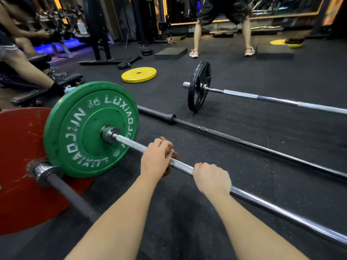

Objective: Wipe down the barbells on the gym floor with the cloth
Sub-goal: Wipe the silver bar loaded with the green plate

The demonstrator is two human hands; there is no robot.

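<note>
Both bare forearms reached toward twelve o'clock. The left hand (156, 158) was curled closed, palm down, at eleven o'clock; the right hand (212, 179) was fisted just beside it, toward three o'clock.

The bright steel barbell shaft (184, 167) looks polished and glossy, with a duller, rough knurled stretch near the matt green rubber plate (88, 128) — its surface chipped and scuffed around raised white lettering. The brown cloth (170, 150) looks soft and fuzzy. The red plate (16, 166) is matt and scratched. The black floor (244, 184) is speckled rubber — grainy, dull. The thin black bar (225, 136) has a matt finish.
</note>
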